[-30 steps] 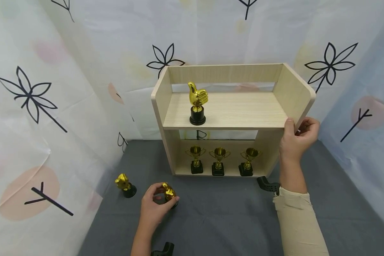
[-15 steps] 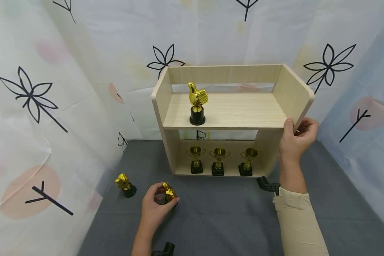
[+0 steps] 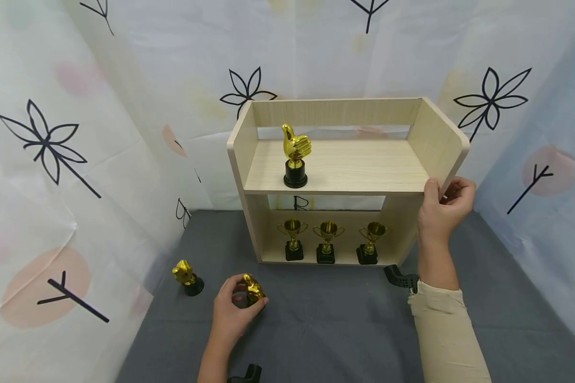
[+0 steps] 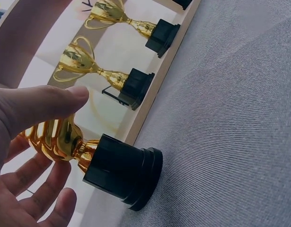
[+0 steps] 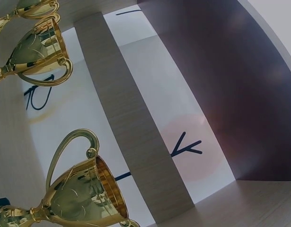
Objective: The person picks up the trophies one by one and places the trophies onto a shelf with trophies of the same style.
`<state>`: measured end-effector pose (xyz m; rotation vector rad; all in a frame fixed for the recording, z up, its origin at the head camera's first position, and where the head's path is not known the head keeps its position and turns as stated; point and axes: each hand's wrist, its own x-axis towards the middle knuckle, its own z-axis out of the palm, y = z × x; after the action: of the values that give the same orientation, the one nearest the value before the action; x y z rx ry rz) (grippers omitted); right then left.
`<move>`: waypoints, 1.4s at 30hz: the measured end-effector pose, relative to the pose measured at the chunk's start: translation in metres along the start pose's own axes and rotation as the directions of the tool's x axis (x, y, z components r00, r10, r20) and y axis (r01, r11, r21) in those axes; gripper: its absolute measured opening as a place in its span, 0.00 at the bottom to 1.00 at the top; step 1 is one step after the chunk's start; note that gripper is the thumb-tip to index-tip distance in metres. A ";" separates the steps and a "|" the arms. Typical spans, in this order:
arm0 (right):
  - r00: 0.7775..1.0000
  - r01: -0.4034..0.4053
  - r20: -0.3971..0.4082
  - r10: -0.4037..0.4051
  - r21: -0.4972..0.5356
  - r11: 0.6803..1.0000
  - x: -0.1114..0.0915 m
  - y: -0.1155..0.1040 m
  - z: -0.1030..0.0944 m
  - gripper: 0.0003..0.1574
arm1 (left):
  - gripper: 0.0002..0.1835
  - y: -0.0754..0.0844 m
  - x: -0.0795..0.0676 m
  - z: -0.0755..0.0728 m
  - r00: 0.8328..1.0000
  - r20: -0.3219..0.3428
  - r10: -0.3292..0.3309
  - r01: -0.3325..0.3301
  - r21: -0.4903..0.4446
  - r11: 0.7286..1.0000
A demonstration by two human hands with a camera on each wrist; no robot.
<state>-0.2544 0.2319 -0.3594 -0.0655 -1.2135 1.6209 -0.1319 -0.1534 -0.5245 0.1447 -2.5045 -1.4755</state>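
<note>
My left hand [image 3: 233, 308] holds a gold thumbs-up trophy [image 3: 254, 290], its thumb on one side and fingers on the other. In the left wrist view, the trophy's black base [image 4: 124, 170] stands on the grey cloth. My right hand [image 3: 444, 210] grips the right side panel of the wooden shelf [image 3: 335, 185], its thumb at the front edge by the upper board; it is out of sight in the right wrist view. Another thumbs-up trophy [image 3: 295, 157] stands upright on the upper board, toward the left. A third thumbs-up trophy [image 3: 189, 277] is on the cloth, left of my left hand.
Three gold cup trophies stand in a row on the lower board: a left cup [image 3: 294, 239], a middle cup [image 3: 327, 242] and a right cup [image 3: 371, 243]. Grey cloth [image 3: 335, 330] covers the table. White patterned fabric [image 3: 139, 69] hangs behind and at both sides.
</note>
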 end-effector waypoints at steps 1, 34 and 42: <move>1.000 0.002 0.001 -0.002 0.000 1.000 0.000 0.000 0.000 0.10 | 0.36 0.000 0.000 0.000 1.000 0.002 0.001 -0.001 0.006 1.000; 1.000 -0.007 -0.020 0.007 0.014 1.000 0.006 0.023 -0.006 0.10 | 0.35 0.013 -0.001 0.009 0.995 0.053 0.090 -0.094 0.086 0.992; 1.000 -0.006 -0.023 0.007 0.022 1.000 0.007 0.019 -0.004 0.10 | 0.37 0.021 0.001 0.015 0.992 0.017 0.123 -0.124 0.083 0.989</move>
<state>-0.2685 0.2411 -0.3718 -0.0745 -1.1785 1.6344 -0.1355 -0.1307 -0.5126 -0.0046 -2.5359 -1.3284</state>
